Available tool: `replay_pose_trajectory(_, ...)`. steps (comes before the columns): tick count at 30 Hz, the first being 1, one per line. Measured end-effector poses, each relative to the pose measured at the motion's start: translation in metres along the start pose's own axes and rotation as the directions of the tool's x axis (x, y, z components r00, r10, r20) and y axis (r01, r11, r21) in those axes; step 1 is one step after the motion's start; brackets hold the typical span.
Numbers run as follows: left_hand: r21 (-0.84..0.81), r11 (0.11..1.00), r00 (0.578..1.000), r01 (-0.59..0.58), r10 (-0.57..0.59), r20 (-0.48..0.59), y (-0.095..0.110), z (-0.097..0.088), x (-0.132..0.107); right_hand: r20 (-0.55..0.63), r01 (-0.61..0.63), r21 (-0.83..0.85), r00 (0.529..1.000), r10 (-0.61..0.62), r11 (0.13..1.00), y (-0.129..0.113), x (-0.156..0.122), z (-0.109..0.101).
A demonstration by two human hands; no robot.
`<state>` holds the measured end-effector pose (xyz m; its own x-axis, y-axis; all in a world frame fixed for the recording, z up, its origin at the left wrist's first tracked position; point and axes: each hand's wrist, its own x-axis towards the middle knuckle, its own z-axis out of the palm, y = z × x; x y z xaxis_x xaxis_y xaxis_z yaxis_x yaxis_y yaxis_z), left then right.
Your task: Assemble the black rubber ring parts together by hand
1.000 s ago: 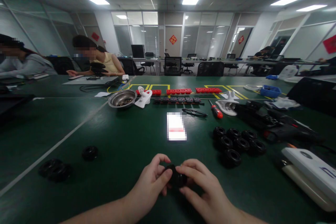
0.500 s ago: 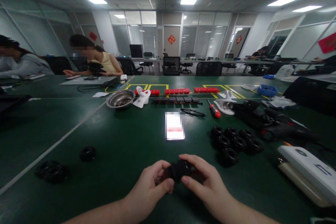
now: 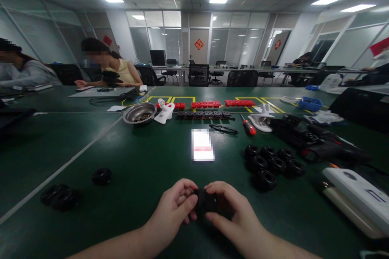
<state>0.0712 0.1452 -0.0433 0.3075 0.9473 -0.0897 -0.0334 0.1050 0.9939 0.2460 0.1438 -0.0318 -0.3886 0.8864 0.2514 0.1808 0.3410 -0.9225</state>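
Both my hands meet low in the middle of the view over a dark green table [image 3: 139, 162]. My left hand [image 3: 174, 210] and my right hand [image 3: 235, 212] are closed around one small black rubber wheel [image 3: 206, 201], pinched between thumbs and fingers. Part of the wheel is hidden by my fingers. A cluster of several similar black wheels [image 3: 272, 164] lies to the right of my hands. One more black wheel [image 3: 101, 175] and a dark pile of wheels [image 3: 60, 196] lie to the left.
Farther back are a metal bowl [image 3: 140, 113], white plastic parts [image 3: 165, 112], red and black part strips [image 3: 206, 105], a red-handled screwdriver [image 3: 248, 126], a white card [image 3: 202, 150], black power tools [image 3: 316, 141] and a white box [image 3: 358, 200]. Two people sit at the far left.
My hands stay on the black wheel, shifting it slightly between the fingers; it rose a little and then settled. The view has drifted a little.
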Motion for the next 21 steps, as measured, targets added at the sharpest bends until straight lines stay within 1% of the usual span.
replay_pose_trajectory(2, -0.030, 0.999, 1.000, 0.014, -0.013, 0.010, 0.0011, -0.0003, -0.0005, 0.006, 0.003, 0.006, 1.000, -0.003, 1.000, 0.0003, -0.0009, 0.0005)
replay_pose_trajectory(6, -0.090, 0.996, 0.999, -0.003, 0.008, 0.052, 0.0028, 0.0005, -0.0035, -0.009, 0.083, -0.020, 0.996, -0.083, 0.996, -0.0013, -0.0022, -0.0014)
replay_pose_trajectory(10, -0.022, 0.999, 0.999, 0.023, -0.023, 0.024, 0.0033, 0.0019, -0.0039, 0.011, 0.091, -0.065, 0.996, -0.091, 0.994, -0.0034, -0.0020, -0.0066)
replay_pose_trajectory(12, 0.006, 1.000, 0.999, 0.027, -0.027, 0.037, 0.0037, 0.0020, -0.0034, 0.007, 0.103, -0.058, 0.995, -0.103, 0.993, -0.0029, -0.0023, -0.0080)
replay_pose_trajectory(14, 0.011, 1.000, 0.999, 0.017, -0.018, 0.049, 0.0043, 0.0017, -0.0032, -0.020, 0.115, -0.043, 0.993, -0.116, 0.992, -0.0019, -0.0032, -0.0075)
replay_pose_trajectory(16, -0.004, 1.000, 0.999, 0.007, -0.007, 0.054, 0.0051, 0.0011, -0.0032, -0.047, 0.090, -0.001, 0.995, -0.090, 0.996, -0.0012, -0.0042, -0.0053)
replay_pose_trajectory(18, -0.024, 1.000, 0.999, 0.008, -0.007, 0.051, 0.0059, 0.0004, -0.0029, -0.048, 0.024, 0.060, 0.999, -0.021, 0.998, -0.0010, -0.0045, -0.0024)
replay_pose_trajectory(21, -0.032, 0.999, 0.999, 0.024, -0.023, 0.032, 0.0065, -0.0005, -0.0013, 0.005, -0.109, 0.135, 0.994, 0.110, 0.985, 0.0001, -0.0025, 0.0010)
